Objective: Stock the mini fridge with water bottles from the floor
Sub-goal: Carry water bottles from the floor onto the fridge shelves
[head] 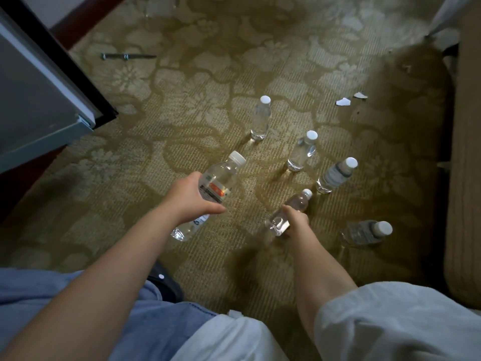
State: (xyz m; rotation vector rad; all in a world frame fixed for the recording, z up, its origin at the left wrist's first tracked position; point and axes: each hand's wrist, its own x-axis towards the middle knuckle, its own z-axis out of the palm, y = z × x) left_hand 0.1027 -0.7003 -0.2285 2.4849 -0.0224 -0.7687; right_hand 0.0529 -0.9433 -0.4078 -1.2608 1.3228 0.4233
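Clear plastic: we held a labelled water bottle point(216, 188) in our left hand point(187, 198), a smaller bottle point(289, 212) in our right hand point(296, 221), fingers wrapped, caps pointing away; mini fridge point(39, 100) lay leftward.

A water bottle point(217, 190) in each hand, four bottles point(261, 118) upright on carpet point(182, 105).

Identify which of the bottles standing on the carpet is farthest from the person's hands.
The capped bottle at the top of the row, nearest the paper scraps; the other three standing bottles sit closer to the hands.
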